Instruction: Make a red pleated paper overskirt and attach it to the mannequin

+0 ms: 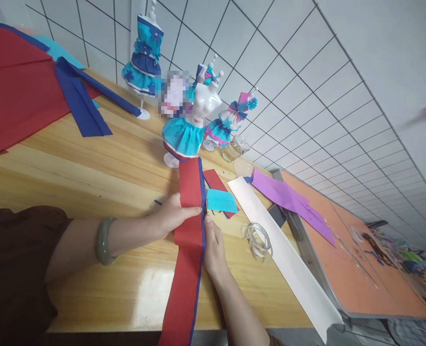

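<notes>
A long red strip (187, 274) with a narrow blue edge runs from the front of the table up towards the small dress forms. My left hand (173, 214) is closed on this strip, thumb lying across it towards the blue edge. At that edge, my right hand (214, 245) is closed round small dark scissors (206, 206), of which only a little shows between the hands; their handles are hidden. Just right of the blades lie a light-blue piece (222, 200) and a red scrap (215, 180).
Dress forms in blue frills, one nearest (182, 137), stand along the tiled wall beside a glass jar (235, 148). Red sheets (18, 91) and blue strips (86, 108) lie left. A white strip (285, 259), ribbon roll (259, 240), purple sheet (288, 199) and orange-topped table (364, 274) are right.
</notes>
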### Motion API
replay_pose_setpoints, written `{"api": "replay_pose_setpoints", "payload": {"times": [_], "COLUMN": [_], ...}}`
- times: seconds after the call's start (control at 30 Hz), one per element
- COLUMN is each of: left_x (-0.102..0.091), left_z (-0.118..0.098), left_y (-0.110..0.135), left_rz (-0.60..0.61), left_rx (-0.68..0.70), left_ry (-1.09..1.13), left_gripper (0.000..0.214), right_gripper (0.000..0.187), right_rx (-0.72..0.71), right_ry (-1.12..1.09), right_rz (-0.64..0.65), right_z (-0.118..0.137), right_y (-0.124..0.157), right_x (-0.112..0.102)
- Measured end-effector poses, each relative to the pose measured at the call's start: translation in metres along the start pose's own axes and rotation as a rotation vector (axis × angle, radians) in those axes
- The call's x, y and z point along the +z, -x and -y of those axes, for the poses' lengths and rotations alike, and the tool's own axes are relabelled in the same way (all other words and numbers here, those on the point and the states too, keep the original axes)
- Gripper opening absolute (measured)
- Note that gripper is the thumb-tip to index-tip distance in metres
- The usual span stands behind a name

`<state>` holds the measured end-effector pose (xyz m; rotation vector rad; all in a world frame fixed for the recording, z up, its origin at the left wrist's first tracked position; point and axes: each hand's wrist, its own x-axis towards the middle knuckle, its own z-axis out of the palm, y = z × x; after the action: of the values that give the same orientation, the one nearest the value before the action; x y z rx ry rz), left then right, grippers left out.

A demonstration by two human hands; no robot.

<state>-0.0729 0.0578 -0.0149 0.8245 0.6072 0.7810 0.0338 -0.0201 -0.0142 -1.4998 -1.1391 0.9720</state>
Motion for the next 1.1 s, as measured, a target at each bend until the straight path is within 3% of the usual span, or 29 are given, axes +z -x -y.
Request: {"api": "replay_pose_setpoints", "payload": {"times": [0.97, 1.1], "left_x": [-0.0005, -0.0033], "left_z": [0.0001, -0.0007], "left_y": [0.0014, -0.0004], "left_rz": [0.019, -0.021], "left_rx": [-0.011, -0.050], "left_ry": [-0.002, -0.002], "left_gripper": [0.034, 0.029], "right_gripper": [0.039, 0.043], "right_rx": [0.005, 0.009], "right_ry": [0.124, 0.113], "right_rz": [-0.054, -0.023], "right_z": [-0.0025, -0.0013], "right_y": [-0.0018, -0.0009], "right_x": [-0.0020, -0.0022]}}
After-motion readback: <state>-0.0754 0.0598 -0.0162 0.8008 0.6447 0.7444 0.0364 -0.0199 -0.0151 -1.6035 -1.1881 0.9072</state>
